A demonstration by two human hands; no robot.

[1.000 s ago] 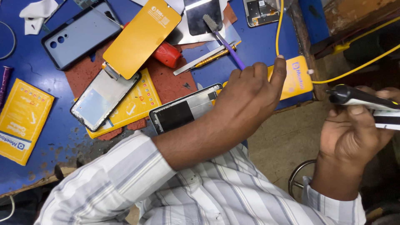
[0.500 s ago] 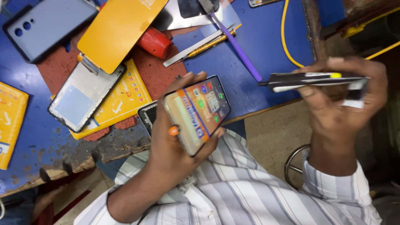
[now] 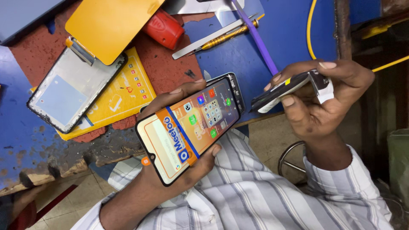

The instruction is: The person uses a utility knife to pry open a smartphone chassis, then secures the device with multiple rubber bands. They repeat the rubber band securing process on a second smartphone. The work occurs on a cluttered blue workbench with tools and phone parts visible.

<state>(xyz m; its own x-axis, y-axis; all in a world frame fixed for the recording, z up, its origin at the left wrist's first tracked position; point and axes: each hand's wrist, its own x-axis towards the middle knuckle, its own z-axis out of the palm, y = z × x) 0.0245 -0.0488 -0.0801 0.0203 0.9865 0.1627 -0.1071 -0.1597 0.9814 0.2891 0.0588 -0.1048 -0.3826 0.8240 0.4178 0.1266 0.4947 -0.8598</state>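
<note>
Head view: left hand [image 3: 179,170] holds lit phone [image 3: 189,127]; yellow package [image 3: 119,91] behind.

I noted a blue tabletop [image 3: 289,38], its paint worn through to red-brown patches [image 3: 38,55] and its near edge [image 3: 85,157] chipped and blackened. Below it lay a pale tiled floor [image 3: 81,191]. A round metal stool frame [image 3: 289,159] stood on beige flooring at the right. The far right side was dark and shadowed; light was even overhead.

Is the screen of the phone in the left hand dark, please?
No, the phone in the left hand shows a lit screen with coloured app icons.
</note>
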